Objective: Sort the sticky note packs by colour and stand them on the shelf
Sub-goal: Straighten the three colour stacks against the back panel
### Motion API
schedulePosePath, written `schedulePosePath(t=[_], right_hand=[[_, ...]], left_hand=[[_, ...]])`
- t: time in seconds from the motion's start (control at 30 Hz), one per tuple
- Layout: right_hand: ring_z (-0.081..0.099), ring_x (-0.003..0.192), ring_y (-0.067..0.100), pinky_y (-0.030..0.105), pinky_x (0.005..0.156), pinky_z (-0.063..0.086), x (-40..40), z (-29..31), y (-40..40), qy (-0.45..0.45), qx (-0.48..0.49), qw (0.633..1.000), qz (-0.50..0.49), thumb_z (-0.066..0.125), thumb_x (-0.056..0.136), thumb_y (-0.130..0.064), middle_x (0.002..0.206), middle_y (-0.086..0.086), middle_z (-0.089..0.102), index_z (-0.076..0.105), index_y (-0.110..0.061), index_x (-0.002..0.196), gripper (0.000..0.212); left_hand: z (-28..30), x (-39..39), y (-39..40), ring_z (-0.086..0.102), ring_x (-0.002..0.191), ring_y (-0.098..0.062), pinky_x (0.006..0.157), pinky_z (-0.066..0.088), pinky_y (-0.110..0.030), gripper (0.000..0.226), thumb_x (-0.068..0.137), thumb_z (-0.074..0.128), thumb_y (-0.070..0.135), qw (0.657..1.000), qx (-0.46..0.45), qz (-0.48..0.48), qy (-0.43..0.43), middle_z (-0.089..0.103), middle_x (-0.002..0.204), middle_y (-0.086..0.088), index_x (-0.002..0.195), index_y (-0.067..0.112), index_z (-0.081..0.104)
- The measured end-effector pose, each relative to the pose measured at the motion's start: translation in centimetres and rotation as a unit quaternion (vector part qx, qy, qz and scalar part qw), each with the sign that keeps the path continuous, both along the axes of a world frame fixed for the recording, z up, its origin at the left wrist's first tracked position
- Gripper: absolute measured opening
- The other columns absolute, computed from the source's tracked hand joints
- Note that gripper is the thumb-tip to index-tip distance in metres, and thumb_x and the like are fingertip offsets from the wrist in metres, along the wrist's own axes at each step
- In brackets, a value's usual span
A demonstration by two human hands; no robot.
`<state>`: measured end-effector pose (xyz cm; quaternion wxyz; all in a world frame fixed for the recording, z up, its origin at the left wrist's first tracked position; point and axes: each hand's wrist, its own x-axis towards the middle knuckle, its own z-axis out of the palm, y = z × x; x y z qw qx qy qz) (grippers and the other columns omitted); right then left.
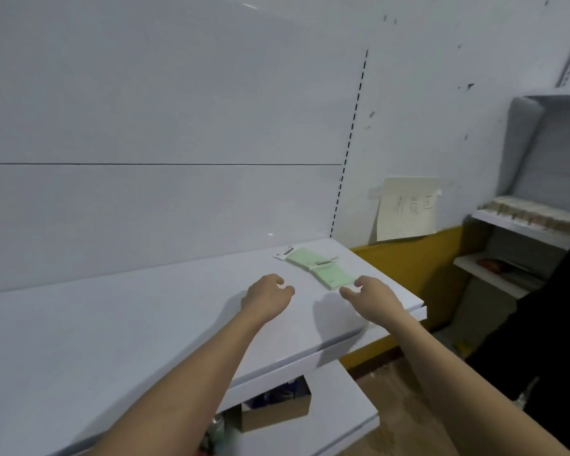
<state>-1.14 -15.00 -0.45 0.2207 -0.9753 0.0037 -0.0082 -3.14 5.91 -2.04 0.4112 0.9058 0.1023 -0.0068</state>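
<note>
Two green packs (321,268) lie flat on the white shelf (145,324), near its right end and close to the back panel (162,126). They overlap slightly, the farther one toward the panel, the nearer one angled out to the shelf's front edge. Each has a white header card with a dark strip of print at its top, but the print is too blurred to read. The left hand (267,296) hovers over the bare shelf just left of the packs, fingers curled loosely inward, holding nothing and not touching them. The right hand (369,296) is beside the nearer pack, thumb and fingers spread apart, a fingertip right at the pack's near corner; whether it actually touches is hard to tell, and it grips nothing. On the wall to the right a cream paper sheet (407,209) is taped up, with a few handwritten characters on it in faint pencil-like strokes, not legible from here. Below it runs a yellow band (408,268) along the wall. Under the shelf sits an open cardboard box (277,413) on a lower shelf (310,432). Farther right, a side rack (520,228) carries a row of small tan items.
</note>
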Motion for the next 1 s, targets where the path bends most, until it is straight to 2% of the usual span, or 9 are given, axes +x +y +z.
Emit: schedulePosePath(t=[0.3, 0.43, 0.53, 0.6, 0.67, 0.73, 0.83, 0.9, 1.0], right_hand=[[0.040, 0.125, 0.032, 0.043, 0.096, 0.041, 10.1, -2.1, 0.6, 0.029, -0.050, 0.998, -0.004, 0.052, 0.079, -0.071, 0.136, 0.014, 0.040, 0.043, -0.009, 0.134, 0.084], [0.032, 0.131, 0.032, 0.041, 0.097, 0.039, 14.6, -2.2, 0.1, 0.046, -0.062, 0.994, 0.076, 0.059, 0.074, -0.071, 0.139, 0.013, 0.034, 0.041, -0.009, 0.135, 0.089], [0.039, 0.128, 0.030, 0.035, 0.093, 0.040, 17.9, -1.8, -1.5, 0.064, -0.078, 0.983, 0.152, 0.067, 0.071, -0.067, 0.136, 0.013, 0.043, 0.035, -0.007, 0.137, 0.095], [0.051, 0.117, 0.028, 0.033, 0.084, 0.045, 20.0, -1.2, -3.0, 0.098, 0.002, 0.979, 0.177, 0.078, 0.071, -0.052, 0.128, 0.011, 0.053, 0.033, -0.005, 0.136, 0.092], [0.061, 0.099, 0.026, 0.036, 0.076, 0.054, 22.1, -0.8, -4.0, 0.127, 0.152, 0.965, 0.174, 0.081, 0.075, -0.033, 0.115, 0.011, 0.059, 0.042, -0.006, 0.125, 0.068], [0.064, 0.083, 0.022, 0.035, 0.070, 0.057, 23.5, -1.0, -4.5, 0.158, 0.299, 0.925, 0.170, 0.075, 0.083, -0.019, 0.104, 0.012, 0.064, 0.050, -0.004, 0.117, 0.044], [0.068, 0.081, 0.023, 0.040, 0.078, 0.060, 24.5, -2.2, -4.6, 0.190, 0.433, 0.867, 0.155, 0.062, 0.092, -0.013, 0.097, 0.014, 0.070, 0.061, -0.002, 0.111, 0.022], [0.070, 0.084, 0.025, 0.040, 0.079, 0.060, 24.4, -2.8, -4.3, 0.211, 0.478, 0.840, 0.145, 0.062, 0.092, -0.015, 0.095, 0.014, 0.071, 0.064, -0.007, 0.102, 0.013], [0.069, 0.084, 0.024, 0.034, 0.072, 0.059, 23.5, -2.6, -2.9, 0.209, 0.483, 0.836, 0.155, 0.066, 0.086, -0.013, 0.096, 0.013, 0.071, 0.061, -0.007, 0.093, 0.010]], left_hand=[[-1.6, 10.1, -4.0, 0.044, 0.128, -0.024, 0.101, 0.038, -0.038, 0.049, 0.087, 0.052, 0.044, 0.990, 0.090, 0.108, -0.009, 0.055, 0.134, 0.001, 0.132, 0.025, 0.051], [-1.5, 13.7, -5.9, 0.036, 0.129, -0.030, 0.100, 0.034, -0.041, 0.059, 0.085, 0.051, 0.055, 0.975, 0.137, 0.176, 0.008, 0.046, 0.135, -0.008, 0.131, 0.019, 0.049], [-1.5, 16.1, -7.5, 0.035, 0.127, -0.030, 0.098, 0.033, -0.041, 0.067, 0.080, 0.054, 0.062, 0.961, 0.188, 0.199, 0.045, 0.043, 0.133, -0.010, 0.130, 0.018, 0.050], [-1.5, 17.1, -8.1, 0.034, 0.126, -0.030, 0.098, 0.033, -0.041, 0.070, 0.076, 0.061, 0.062, 0.958, 0.184, 0.214, 0.058, 0.042, 0.132, -0.011, 0.129, 0.020, 0.048], [-1.3, 18.0, -8.0, 0.035, 0.123, -0.030, 0.096, 0.035, -0.039, 0.068, 0.071, 0.071, 0.055, 0.963, 0.133, 0.228, 0.057, 0.044, 0.126, -0.010, 0.126, 0.024, 0.044], [-1.2, 18.5, -7.6, 0.044, 0.109, -0.029, 0.086, 0.041, -0.037, 0.060, 0.070, 0.078, 0.037, 0.973, 0.056, 0.221, 0.023, 0.050, 0.113, -0.010, 0.117, 0.027, 0.041], [-1.2, 18.2, -7.7, 0.053, 0.077, -0.024, 0.063, 0.046, -0.035, 0.054, 0.072, 0.071, -0.001, 0.969, -0.084, 0.212, -0.092, 0.057, 0.091, -0.012, 0.109, 0.025, 0.040], [-1.4, 17.2, -7.6, 0.057, 0.073, -0.022, 0.066, 0.050, -0.036, 0.063, 0.073, 0.067, -0.011, 0.954, -0.134, 0.228, -0.138, 0.059, 0.087, -0.007, 0.116, 0.028, 0.040], [-1.6, 14.9, -5.9, 0.063, 0.085, -0.025, 0.082, 0.053, -0.043, 0.084, 0.075, 0.068, -0.012, 0.929, -0.209, 0.263, -0.158, 0.063, 0.093, -0.007, 0.135, 0.028, 0.025]])
